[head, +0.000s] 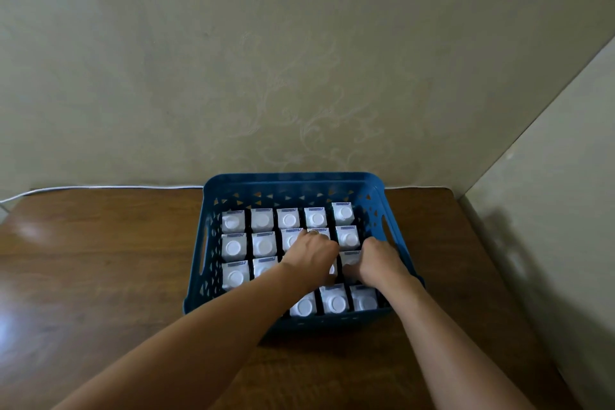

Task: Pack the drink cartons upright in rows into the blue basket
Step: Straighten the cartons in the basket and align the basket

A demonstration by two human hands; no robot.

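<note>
Both hands are sunk among the cartons in the blue basket [293, 180]. Left hand [311, 251] is laid knuckles-up over the third row, its fingers curled down between the tops; whether a carton is actually gripped cannot be told, since the fingertips are hidden. Right hand [374, 263] is curled beside it, nearer the basket's right wall, and seems to be wrapped round one carton [349, 258] in that third row — though the hold is only partly seen.

Trouble is most likely to come from the tight fit: if a carton is forced down at a tilt, its neighbours could be shoved askew or a corner crushed, and the neat rows lost. A knuckle could also be caught against the basket's right wall.

Cartons [263, 220] are white, square-topped, each with a round white cap and a small printed strip at its far edge. They are stood upright, close together, in four rows filling the basket, which is set on a wooden table [100, 260].
</note>
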